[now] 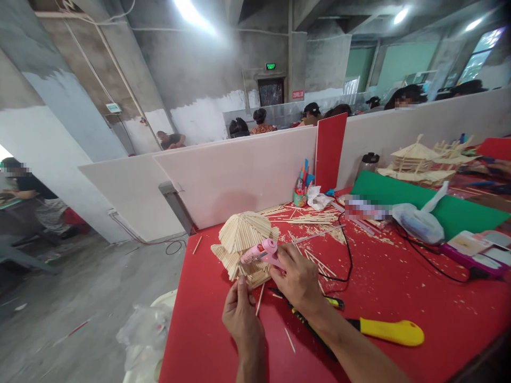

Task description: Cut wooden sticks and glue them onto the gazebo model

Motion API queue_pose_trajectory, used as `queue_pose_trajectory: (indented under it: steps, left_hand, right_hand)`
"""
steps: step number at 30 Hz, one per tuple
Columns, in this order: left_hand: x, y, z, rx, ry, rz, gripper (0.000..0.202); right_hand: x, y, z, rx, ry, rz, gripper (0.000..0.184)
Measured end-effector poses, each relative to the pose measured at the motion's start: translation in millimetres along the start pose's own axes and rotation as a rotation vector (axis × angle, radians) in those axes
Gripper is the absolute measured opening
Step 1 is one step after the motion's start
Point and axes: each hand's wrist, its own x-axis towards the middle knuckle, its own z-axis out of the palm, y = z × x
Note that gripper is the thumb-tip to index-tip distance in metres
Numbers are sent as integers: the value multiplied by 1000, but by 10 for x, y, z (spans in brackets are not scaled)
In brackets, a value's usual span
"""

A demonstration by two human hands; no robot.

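Note:
My right hand (pixel 297 279) is closed round a pink glue gun (pixel 261 251), its nozzle pointing left against a small pavilion model made of wooden sticks (pixel 243 242) on the red table (pixel 399 287). My left hand (pixel 241 314) sits just below the model, fingers pinched together at its lower edge on something I cannot make out. A black cord (pixel 348 250) runs from the glue gun across the table.
A yellow-handled knife (pixel 383 330) lies under my right forearm. Loose sticks (pixel 315 217), a pen cup (pixel 301 194), a plastic bag (pixel 417 221), a green sheet (pixel 451 207) and finished stick models (pixel 419 159) lie farther back. White partitions (pixel 239 175) border the table; other people sit beyond.

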Motion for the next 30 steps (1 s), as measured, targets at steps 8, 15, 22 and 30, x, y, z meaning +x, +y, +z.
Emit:
queue_pose_trajectory:
  steps: [8, 15, 22, 30]
  left_hand:
    - [18, -11, 3, -4, 10, 1, 36]
    - [49, -68, -20, 18, 1, 8, 36]
    - [56, -79, -51, 106, -23, 84, 34]
    - [67, -89, -65, 122, 20, 103, 35]
  right_hand:
    - [-62, 35, -10, 5, 6, 3, 27]
    - [-123, 64, -65, 10, -28, 3, 32]
    - [-127, 68, -105, 23, -40, -2, 33]
    - [-93, 52, -95, 20, -35, 1, 32]
